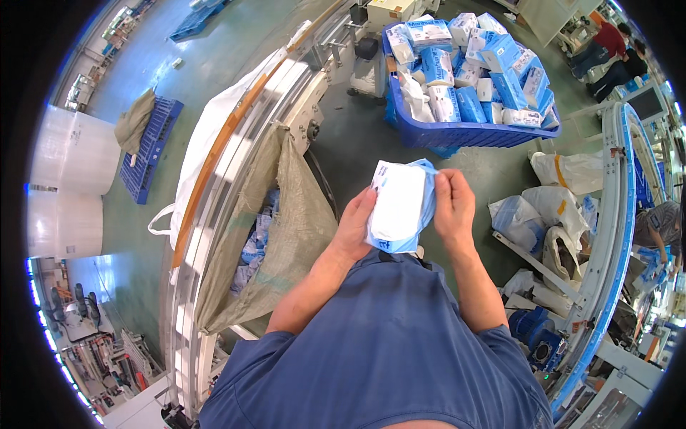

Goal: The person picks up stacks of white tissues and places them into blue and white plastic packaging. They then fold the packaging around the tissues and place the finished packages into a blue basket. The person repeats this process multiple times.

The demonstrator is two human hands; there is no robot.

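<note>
In front of my chest is a soft tissue pack (398, 202) in blue and white plastic film, with a large white face turned up. My left hand (355, 223) grips its left side, the thumb lying along the edge. At the upper right corner, my right hand (454, 204) is closed on the pack's blue film, which looks loose and crumpled there. Beyond the pack stands a blue plastic crate (468, 135) heaped with similar blue and white tissue packs (437, 66). To the left, an open woven sack (304, 207) holds crumpled blue and white film (256, 243).
A conveyor rail (236, 154) curves along my left, and a blue-edged one (607, 236) along my right. Stuffed white sacks (561, 204) and a blue motor (532, 329) sit at the right. A blue pallet (151, 150) lies far left. Other people (606, 50) stand at the far right.
</note>
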